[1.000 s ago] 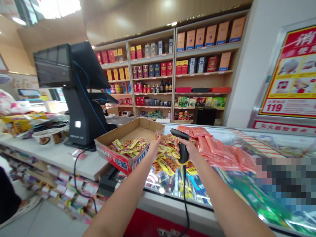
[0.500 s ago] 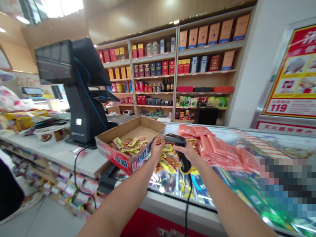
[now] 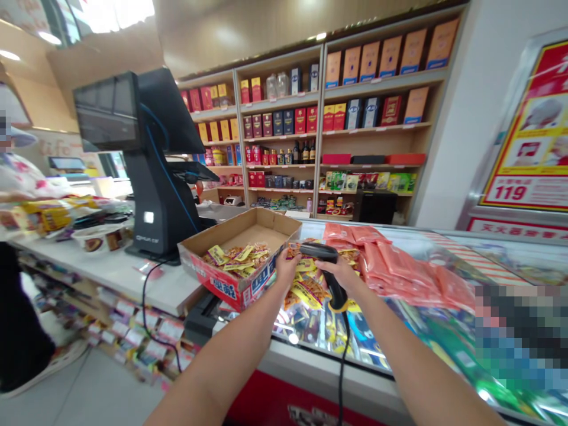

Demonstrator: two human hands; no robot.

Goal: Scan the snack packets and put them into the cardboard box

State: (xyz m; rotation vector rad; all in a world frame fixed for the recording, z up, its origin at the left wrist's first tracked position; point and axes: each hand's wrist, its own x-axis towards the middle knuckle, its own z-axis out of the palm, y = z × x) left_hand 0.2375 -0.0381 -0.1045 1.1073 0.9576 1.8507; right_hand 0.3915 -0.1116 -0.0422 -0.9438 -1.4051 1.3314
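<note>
My right hand (image 3: 341,273) is wrapped round the handle of a black barcode scanner (image 3: 318,252), its head pointing left and its cable hanging down over the counter's front. Close to the scanner head, my left hand (image 3: 286,269) is closed, pinching a small snack packet (image 3: 293,248) that its fingers partly cover. Under both hands lies a pile of yellow snack packets (image 3: 309,291) on the glass-topped counter. Left of them, a cardboard box (image 3: 213,283) with a red and blue printed side holds more such packets (image 3: 239,260).
Pink plastic packs (image 3: 390,263) lie to the right on the glass top. A black checkout terminal (image 3: 162,177) stands on the white counter (image 3: 171,287) at left, with a dangling cable. A person (image 3: 26,177) is at far left. Stocked shelves (image 3: 279,127) line the back.
The view has shifted slightly, so the scene sits a little further right. More of the person at far left shows. My hands keep nearly the same pose, with the scanner still held.
</note>
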